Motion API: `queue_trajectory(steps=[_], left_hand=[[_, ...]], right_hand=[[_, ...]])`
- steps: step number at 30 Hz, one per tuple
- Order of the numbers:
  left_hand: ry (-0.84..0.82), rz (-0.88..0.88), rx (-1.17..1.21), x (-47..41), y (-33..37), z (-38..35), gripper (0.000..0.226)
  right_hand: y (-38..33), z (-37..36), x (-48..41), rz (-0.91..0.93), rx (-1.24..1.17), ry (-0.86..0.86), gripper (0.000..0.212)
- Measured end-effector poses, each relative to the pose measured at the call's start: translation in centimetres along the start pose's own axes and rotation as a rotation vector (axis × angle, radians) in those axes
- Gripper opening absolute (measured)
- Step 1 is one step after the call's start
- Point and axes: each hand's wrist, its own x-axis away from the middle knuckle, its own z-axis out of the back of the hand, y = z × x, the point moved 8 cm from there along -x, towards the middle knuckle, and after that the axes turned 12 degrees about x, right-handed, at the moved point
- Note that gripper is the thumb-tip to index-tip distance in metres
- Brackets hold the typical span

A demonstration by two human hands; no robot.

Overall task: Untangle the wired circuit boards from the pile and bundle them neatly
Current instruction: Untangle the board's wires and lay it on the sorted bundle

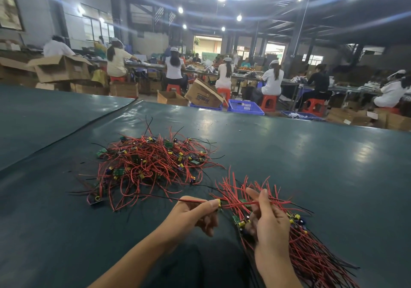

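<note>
Red-wired bundle runs off-frame under the right hand, seemingly gripping it; left hand pinches one board.

Pile left, bundle right, open mat beyond

On the table, the pile is set left and farther back; the bundle is laid nearer, apparently under the right hand.

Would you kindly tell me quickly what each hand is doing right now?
Left hand: pinching one wired circuit board.
Right hand: gripping the bundle of wired boards.
</note>
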Motion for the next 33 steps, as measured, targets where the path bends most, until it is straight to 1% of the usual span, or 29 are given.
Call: queue_trajectory(steps=[3, 5, 7, 8, 9, 10, 12, 14, 17, 18, 20, 22, 24, 25, 27, 29, 30, 31, 33], left_hand=[[-0.002, 0.03, 0.024, 0.1, -0.4, 0.0, 0.042], [-0.024, 0.049, 0.017, 0.1, -0.4, -0.1, 0.048], [-0.043, 0.063, 0.015, 0.2, -0.5, -0.3, 0.051], [-0.058, 0.07, 0.015, 0.2, -0.6, -0.5, 0.052], [-0.084, 0.078, 0.013, 0.3, -0.6, -0.7, 0.054], [-0.121, 0.087, 0.0, 0.5, -0.6, -1.1, 0.055], [-0.181, 0.097, -0.034, 0.7, -0.7, -1.8, 0.055], [-0.16, 0.088, -0.055, 0.7, -0.5, -1.8, 0.053], [-0.089, -0.005, -0.126, 0.5, -0.1, -1.5, 0.049], [-0.064, -0.039, -0.161, 0.4, 0.1, -1.4, 0.044], [-0.044, -0.106, -0.258, 0.4, 0.5, -1.6, 0.025], [-0.072, -0.157, -0.335, 0.6, 0.7, -2.1, 0.023], [-0.116, -0.215, -0.369, 0.9, 0.9, -2.4, 0.015], [-0.143, -0.252, -0.434, 1.0, 0.9, -2.5, 0.013], [-0.157, -0.298, -0.676, 1.1, 0.6, -2.6, 0.022], [-0.082, -0.303, -0.866, 0.8, 0.6, -1.8, 0.021], [-0.037, -0.324, -0.924, 0.7, 0.8, -1.2, 0.019], [0.013, -0.371, -0.973, 0.7, 1.2, -0.6, 0.016], [0.141, -0.498, -1.11, 0.9, 2.3, 0.9, 0.01]], right_hand=[[0.0, -0.8, 0.7, 0.029, 0.095, -0.061, 0.045], [-0.1, -1.7, 1.4, 0.088, 0.2, -0.116, 0.059], [-0.3, -3.3, 2.2, 0.163, 0.26, -0.242, 0.077], [-0.3, -4.4, 2.9, 0.191, 0.278, -0.34, 0.087], [-0.2, -5.3, 3.6, 0.196, 0.289, -0.429, 0.092], [-0.1, -5.9, 4.1, 0.179, 0.289, -0.479, 0.09], [0.2, -6.2, 4.6, 0.131, 0.258, -0.51, 0.079], [0.1, -6.1, 4.5, 0.144, 0.251, -0.497, 0.07], [-1.3, -5.5, 4.1, 0.21, 0.237, -0.437, 0.058], [-1.7, -5.2, 4.0, 0.228, 0.229, -0.41, 0.055], [-2.1, -4.6, 3.5, 0.255, 0.235, -0.336, 0.047], [-1.7, -4.2, 3.1, 0.211, 0.227, -0.305, 0.038], [-0.9, -3.9, 2.7, 0.128, 0.212, -0.281, 0.036], [-0.6, -3.4, 2.3, 0.093, 0.2, -0.239, 0.035], [-0.2, -2.2, 1.4, 0.015, 0.107, -0.134, 0.034], [0.2, -1.3, 0.9, -0.081, -0.012, -0.061, 0.032], [0.4, -0.8, 0.6, -0.108, -0.025, -0.033, 0.033], [0.5, -0.4, 0.3, -0.112, 0.008, -0.018, 0.036], [0.2, 0.3, 0.0, -0.05, 0.205, -0.023, 0.039]])
